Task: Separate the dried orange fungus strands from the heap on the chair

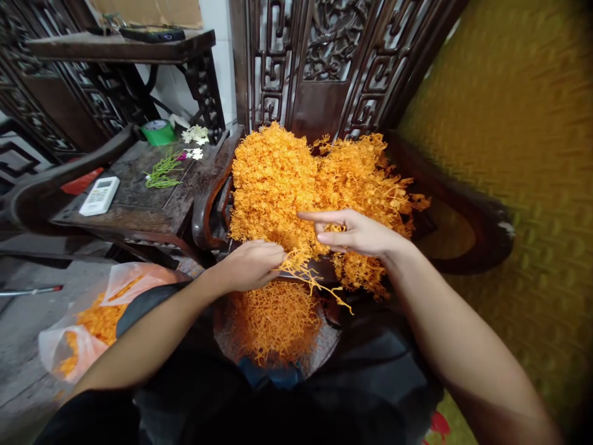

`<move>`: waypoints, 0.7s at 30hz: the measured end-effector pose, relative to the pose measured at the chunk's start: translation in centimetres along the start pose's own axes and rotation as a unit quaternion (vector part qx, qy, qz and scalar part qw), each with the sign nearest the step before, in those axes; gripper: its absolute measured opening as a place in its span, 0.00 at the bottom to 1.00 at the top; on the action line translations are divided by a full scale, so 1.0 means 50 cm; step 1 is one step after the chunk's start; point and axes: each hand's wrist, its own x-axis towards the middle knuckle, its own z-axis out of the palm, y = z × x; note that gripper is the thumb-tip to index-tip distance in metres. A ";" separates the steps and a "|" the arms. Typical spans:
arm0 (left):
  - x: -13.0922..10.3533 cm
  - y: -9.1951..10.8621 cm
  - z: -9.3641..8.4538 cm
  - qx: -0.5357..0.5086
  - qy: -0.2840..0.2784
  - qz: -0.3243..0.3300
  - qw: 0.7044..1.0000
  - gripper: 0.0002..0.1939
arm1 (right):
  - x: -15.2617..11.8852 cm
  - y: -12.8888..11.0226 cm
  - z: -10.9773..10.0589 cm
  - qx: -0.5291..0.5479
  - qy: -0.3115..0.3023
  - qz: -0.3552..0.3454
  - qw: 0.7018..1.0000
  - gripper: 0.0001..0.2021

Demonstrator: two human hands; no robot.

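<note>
In the head view my left hand (257, 264) is closed around an orange plastic flower stem (319, 281). The stem's branched, mostly bare twigs reach out to the right. My right hand (354, 233) is over the orange artificial flowers (278, 179), its index finger stretched out to the left and the thumb apart below it. Whether it touches the flowers I cannot tell. The flowers make a large heap on a dark carved wooden chair. Below the seat, between my legs, is a bundle of bare orange stems (278, 321).
On the side table (171, 201) to the left are a green tape roll (158, 132), a white remote control (99, 196), green stems (163, 170) and small white flowers (195, 135). A plastic bag (127, 287) with orange pieces lies on the floor. A chair arm (503, 232) curves at right.
</note>
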 end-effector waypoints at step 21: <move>-0.010 -0.032 -0.006 -0.056 -0.018 -0.005 0.998 0.18 | 0.005 -0.013 0.026 0.011 -0.151 -0.003 0.989 0.25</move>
